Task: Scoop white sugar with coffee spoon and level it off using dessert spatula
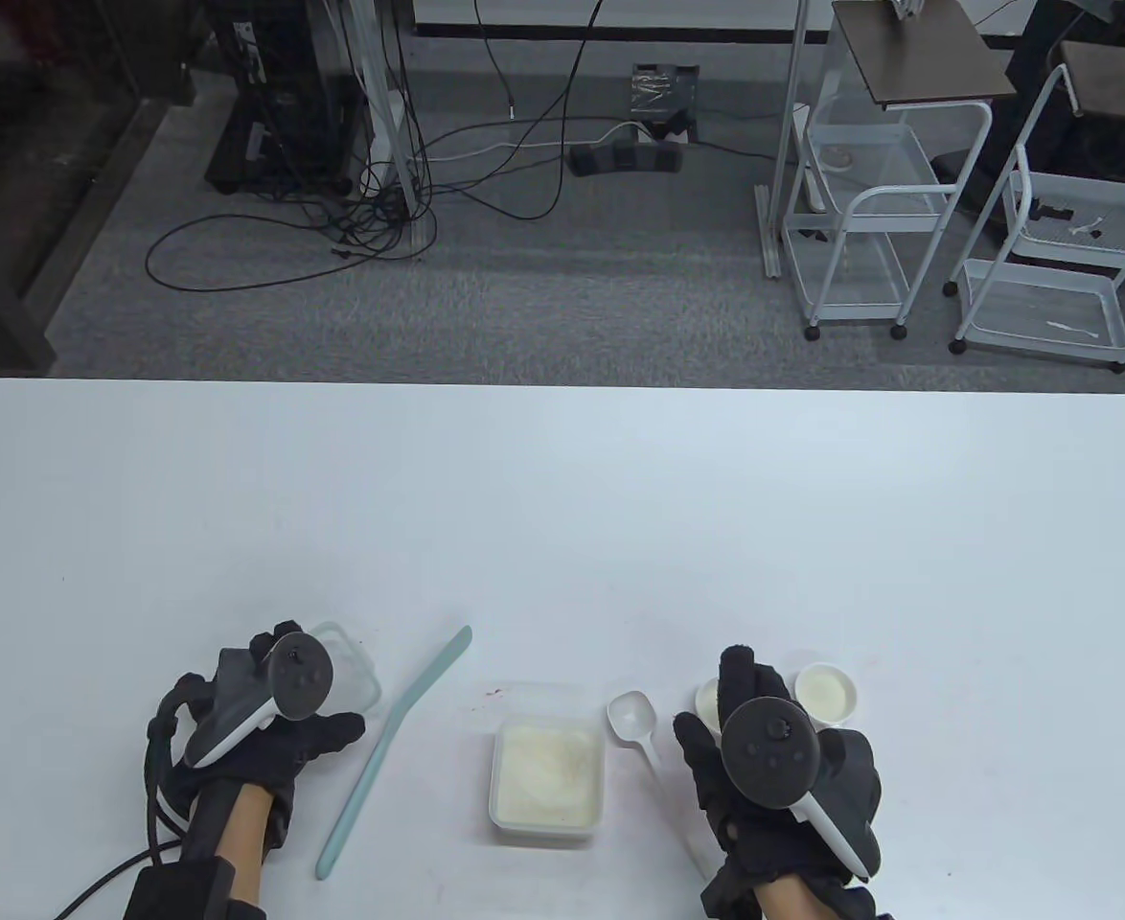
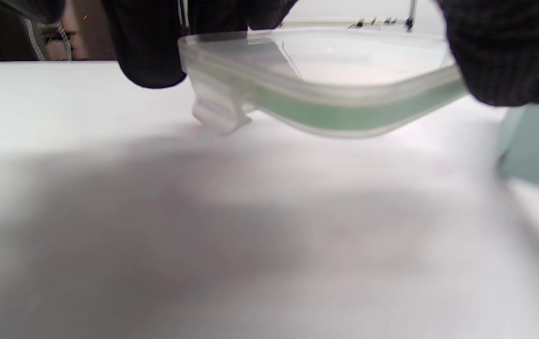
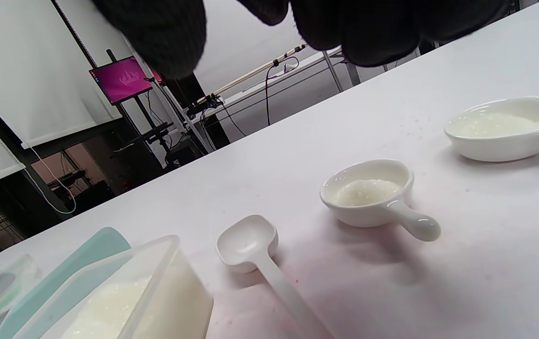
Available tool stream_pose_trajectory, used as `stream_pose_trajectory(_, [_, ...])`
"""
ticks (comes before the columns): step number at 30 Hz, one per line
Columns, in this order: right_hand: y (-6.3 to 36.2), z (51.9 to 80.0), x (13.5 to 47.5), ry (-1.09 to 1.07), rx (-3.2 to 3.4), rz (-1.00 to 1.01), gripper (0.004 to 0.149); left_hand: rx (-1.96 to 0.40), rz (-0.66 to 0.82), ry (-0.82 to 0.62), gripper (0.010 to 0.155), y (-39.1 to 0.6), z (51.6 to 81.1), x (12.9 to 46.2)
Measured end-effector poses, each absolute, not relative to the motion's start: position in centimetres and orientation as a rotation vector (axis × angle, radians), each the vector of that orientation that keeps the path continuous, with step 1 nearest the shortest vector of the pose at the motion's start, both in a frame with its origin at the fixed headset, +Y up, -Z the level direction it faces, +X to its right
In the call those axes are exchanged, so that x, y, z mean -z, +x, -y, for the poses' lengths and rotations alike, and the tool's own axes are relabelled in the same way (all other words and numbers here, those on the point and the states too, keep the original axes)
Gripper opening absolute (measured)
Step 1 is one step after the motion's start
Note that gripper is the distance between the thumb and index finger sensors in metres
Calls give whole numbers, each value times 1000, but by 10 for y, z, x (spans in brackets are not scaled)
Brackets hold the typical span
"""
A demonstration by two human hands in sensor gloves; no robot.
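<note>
The work is sitting at its start, as far as can be judged: the sugar container (image 1: 546, 788), low and centre in the table view, is standing open, full of white sugar (image 1: 551, 774), while the coffee spoon (image 1: 641, 731) is lying empty just right of it, untouched. The dessert spatula (image 1: 392, 746), a long pale-green blade, is lying unused on the table (image 1: 562, 517) left of the container. The left hand (image 1: 261, 728) is pinching the clear lid (image 2: 316, 80), its edge lifted off the table. The right hand (image 1: 778, 776) is hovering near the spoon's handle, fingers loose and gripping nothing. Scooping and levelling are both remaining.
</note>
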State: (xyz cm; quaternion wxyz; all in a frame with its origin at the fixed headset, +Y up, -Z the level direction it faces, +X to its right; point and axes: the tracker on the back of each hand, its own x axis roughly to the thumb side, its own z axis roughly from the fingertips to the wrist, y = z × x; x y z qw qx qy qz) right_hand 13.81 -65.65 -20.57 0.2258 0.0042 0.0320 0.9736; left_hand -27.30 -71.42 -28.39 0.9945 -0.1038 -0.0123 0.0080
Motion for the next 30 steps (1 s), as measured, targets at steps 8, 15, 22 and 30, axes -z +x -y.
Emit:
stream_pose_trajectory(8, [133, 660, 206, 39, -2695, -100, 74, -98, 289, -149, 124, -207, 672, 274])
stream_pose_trajectory(15, [112, 678, 210, 180, -2736, -93, 62, -46, 478, -148, 124, -146, 661, 255])
stream_pose_trajectory(22, [94, 695, 213, 300, -2555, -121, 59, 36, 601, -162, 124, -101, 684, 237])
stream_pose_trajectory(30, [92, 704, 217, 306, -2465, -177, 61, 10, 629, -161, 123, -97, 685, 234])
